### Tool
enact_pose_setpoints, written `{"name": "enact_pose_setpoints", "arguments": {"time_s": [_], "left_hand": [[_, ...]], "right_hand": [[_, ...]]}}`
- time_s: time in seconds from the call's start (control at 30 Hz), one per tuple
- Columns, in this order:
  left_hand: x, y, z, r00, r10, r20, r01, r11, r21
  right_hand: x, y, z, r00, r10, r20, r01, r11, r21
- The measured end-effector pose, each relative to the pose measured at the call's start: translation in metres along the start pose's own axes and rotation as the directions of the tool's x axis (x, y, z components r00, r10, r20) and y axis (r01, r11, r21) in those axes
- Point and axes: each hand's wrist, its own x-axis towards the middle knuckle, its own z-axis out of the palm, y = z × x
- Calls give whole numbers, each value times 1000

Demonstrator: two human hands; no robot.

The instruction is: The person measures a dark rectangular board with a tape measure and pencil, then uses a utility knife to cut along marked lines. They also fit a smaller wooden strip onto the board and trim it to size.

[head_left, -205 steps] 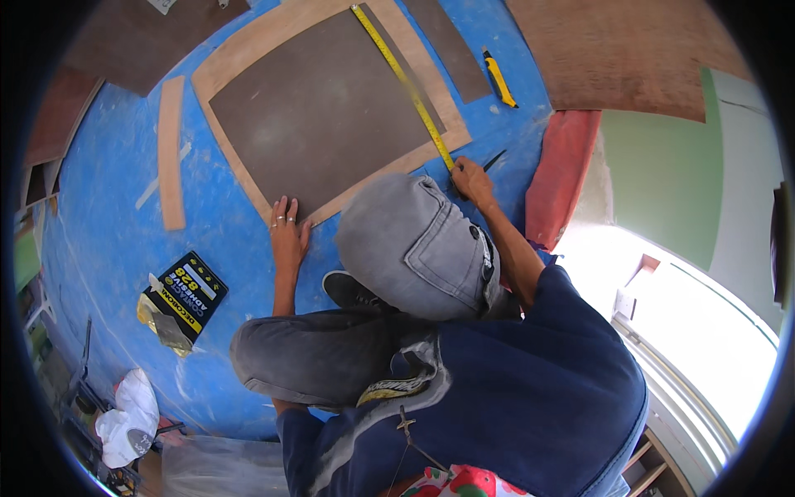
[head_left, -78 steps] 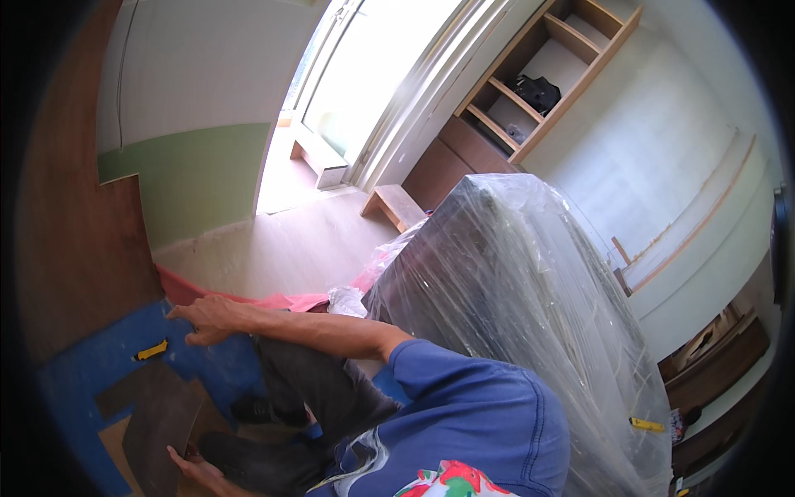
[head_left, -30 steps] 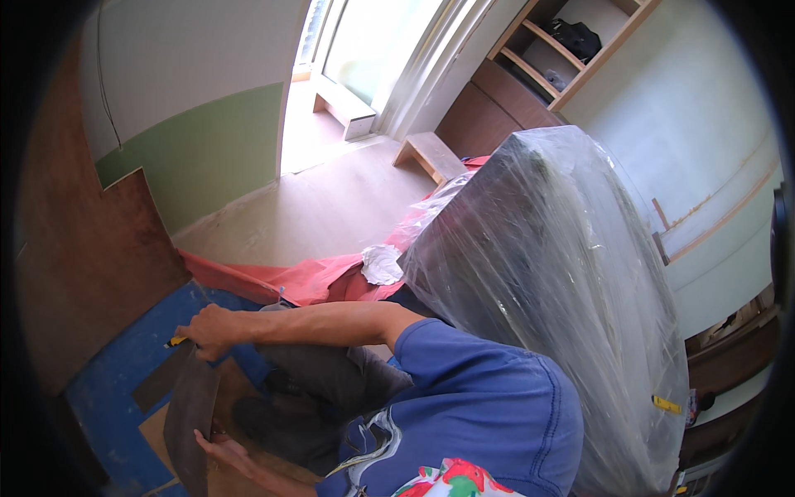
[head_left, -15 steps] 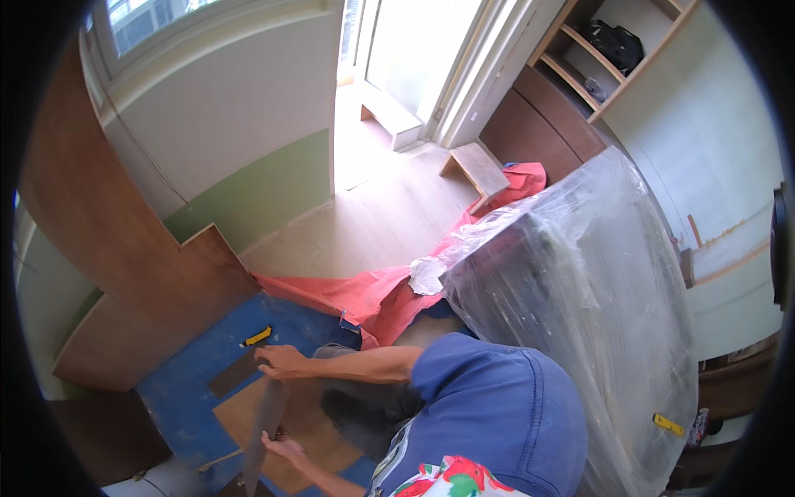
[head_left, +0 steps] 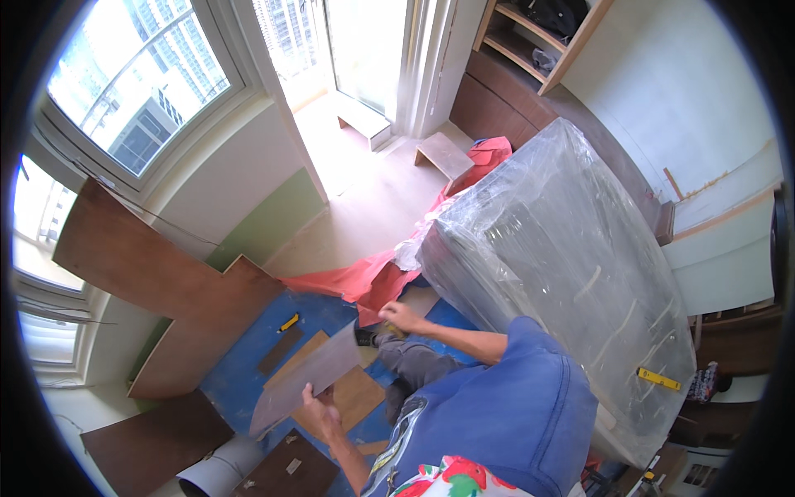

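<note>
My left hand [head_left: 320,407] grips the lower edge of a thin grey-brown sheet [head_left: 302,383], held tilted above the floor. Beyond the sheet's far corner, apart from it, my right hand [head_left: 401,317] has its fingers curled together. A small yellowish patch shows just under that hand, and I cannot make out whether it is held. Beneath the sheet lies a tan board [head_left: 352,393], partly covered by it. A narrow brown strip [head_left: 280,351] and a yellow utility knife [head_left: 289,322] rest on the blue floor covering [head_left: 240,352].
Large clear plastic [head_left: 555,240] wraps a bulky piece on the right, with a yellow tool [head_left: 658,378] on it. Red sheeting [head_left: 339,283] crosses the floor ahead. Brown panels [head_left: 166,269] stand at left. A dark brown board [head_left: 286,468] and a grey roll [head_left: 219,468] lie lower left.
My right hand has let go of the sheet and moved right, away from it. The sheet has turned to show its broad face, still in my left hand. My view has shifted.
</note>
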Motion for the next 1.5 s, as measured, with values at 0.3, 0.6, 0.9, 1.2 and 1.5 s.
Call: {"name": "enact_pose_setpoints", "arguments": {"time_s": [0.3, 0.6, 0.9, 1.2, 1.5], "left_hand": [[-81, 25, 120, 953, -61, 298, 62, 998, 4], [-41, 43, 248, 924, -51, 379, 24, 997, 75], [48, 72, 422, 842, -144, 520, -29, 950, 310], [75, 49, 547, 725, -346, 595, -139, 773, 619], [117, 31, 675, 383, -687, 618, -217, 583, 783]], "right_hand": [[-39, -12, -72, 984, 174, -31, -166, 971, 173], [11, -46, -63, 971, 138, 194, -208, 887, 412], [129, -133, -169, 998, 30, 55, -58, 778, 626], [150, -162, -286, 961, 10, -278, 236, 501, 833], [140, -144, -352, 715, 117, -689, 663, 198, 722]]}}
